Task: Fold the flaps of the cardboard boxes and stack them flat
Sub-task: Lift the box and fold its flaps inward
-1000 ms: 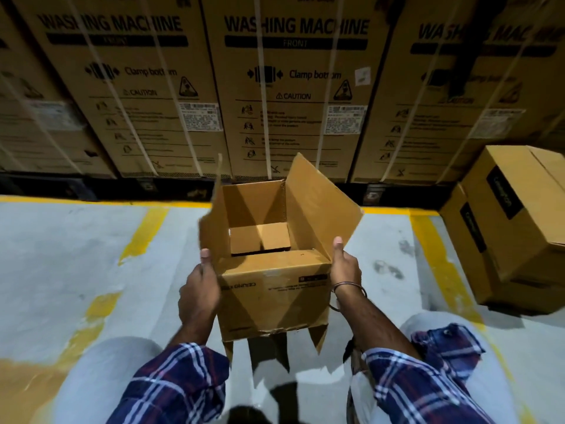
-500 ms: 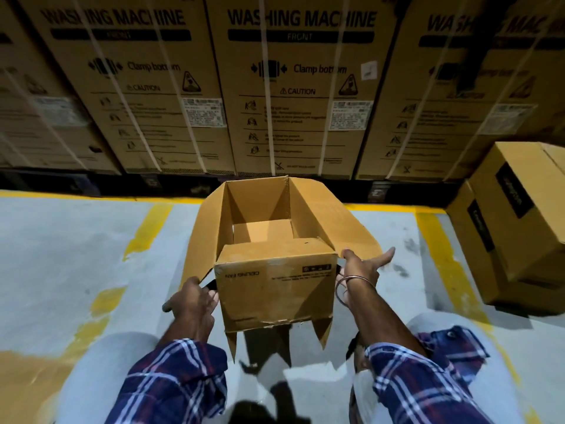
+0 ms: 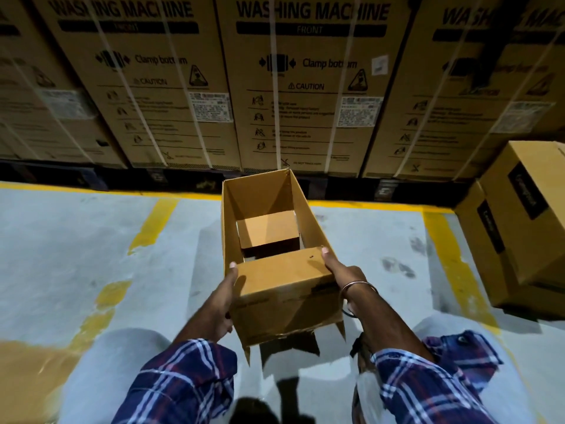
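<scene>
Judging from how things lay, the work was only in its early part: the small cardboard box [image 3: 284,289] was held up in the air between both hands, above the grey floor [image 3: 76,240], and nothing flat was stacked anywhere in view. The left hand [image 3: 218,304] gripped the left wall of the box, with its thumb lying up along the near left corner and the other fingers hidden behind the cardboard. The right hand [image 3: 342,273] held the right wall, the thumb reaching to the near right corner of the top; its remaining fingers could not be seen, so I could only judge that they curled around the far side. Between the two thumbs, the near flap [image 3: 281,270] was already folded down over the opening. Beyond the thumbs, the two long side flaps stood up, and a short flap [image 3: 267,229] lay folded inward deeper in the box. Below the hands, the bottom flaps [image 3: 293,341] hung loose and ragged, so the bottom looked open. The box was plain brown with dark print on the near wall, too blurred to read. What was left, I think, was to press the remaining flaps, collapse the box and lay it down flat. Well apart from the right fingers, two larger boxes [image 3: 519,228] stood unfolded on the floor.
</scene>
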Demonstrator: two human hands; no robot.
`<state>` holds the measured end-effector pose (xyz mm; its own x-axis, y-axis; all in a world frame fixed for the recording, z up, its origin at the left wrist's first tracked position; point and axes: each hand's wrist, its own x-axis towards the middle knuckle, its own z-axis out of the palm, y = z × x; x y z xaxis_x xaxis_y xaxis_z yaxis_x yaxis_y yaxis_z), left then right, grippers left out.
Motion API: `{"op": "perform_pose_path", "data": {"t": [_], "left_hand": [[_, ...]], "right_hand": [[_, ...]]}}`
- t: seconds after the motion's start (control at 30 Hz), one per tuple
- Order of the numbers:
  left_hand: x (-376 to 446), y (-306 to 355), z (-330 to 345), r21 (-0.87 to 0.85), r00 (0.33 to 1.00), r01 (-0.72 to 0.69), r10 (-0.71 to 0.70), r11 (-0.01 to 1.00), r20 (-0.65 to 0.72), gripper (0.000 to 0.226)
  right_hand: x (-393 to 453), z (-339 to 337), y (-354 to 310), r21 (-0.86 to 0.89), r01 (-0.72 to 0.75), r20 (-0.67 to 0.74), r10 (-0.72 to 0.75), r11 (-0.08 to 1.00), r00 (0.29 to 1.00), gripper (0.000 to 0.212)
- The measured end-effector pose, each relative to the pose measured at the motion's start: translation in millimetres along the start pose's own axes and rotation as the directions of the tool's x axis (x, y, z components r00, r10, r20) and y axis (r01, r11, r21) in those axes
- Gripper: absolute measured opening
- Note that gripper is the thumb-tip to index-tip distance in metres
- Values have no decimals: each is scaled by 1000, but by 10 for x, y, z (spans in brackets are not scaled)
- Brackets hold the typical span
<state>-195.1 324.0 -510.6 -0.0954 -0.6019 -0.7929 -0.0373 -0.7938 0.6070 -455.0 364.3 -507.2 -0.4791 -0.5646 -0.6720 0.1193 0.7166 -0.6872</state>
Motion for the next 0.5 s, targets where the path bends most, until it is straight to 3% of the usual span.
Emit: {"op": "perform_pose_path", "data": {"t": [0.07, 0.17, 0.27, 0.37, 0.5], "left_hand": [[47, 11, 17, 26, 1000, 15, -15, 1000, -13, 106], [86, 39, 14, 121, 997, 54, -46, 991, -64, 111], [125, 57, 7, 180, 988, 50, -22, 982, -152, 96], [173, 72, -10, 161, 973, 15, 23, 987, -231, 78], [273, 40, -44, 116, 971, -10, 37, 993, -237, 68]], "right_hand": [[51, 3, 26, -86, 22, 10, -21, 996, 1000, 105], [70, -13, -5, -281, 69, 28, -63, 957, 998, 96], [90, -22, -46, -406, 96, 34, -89, 909, 995, 93], [95, -11, -57, -527, 106, 41, -100, 843, 994, 103], [122, -13, -36, -443, 144, -8, -165, 885, 986, 81]]}}
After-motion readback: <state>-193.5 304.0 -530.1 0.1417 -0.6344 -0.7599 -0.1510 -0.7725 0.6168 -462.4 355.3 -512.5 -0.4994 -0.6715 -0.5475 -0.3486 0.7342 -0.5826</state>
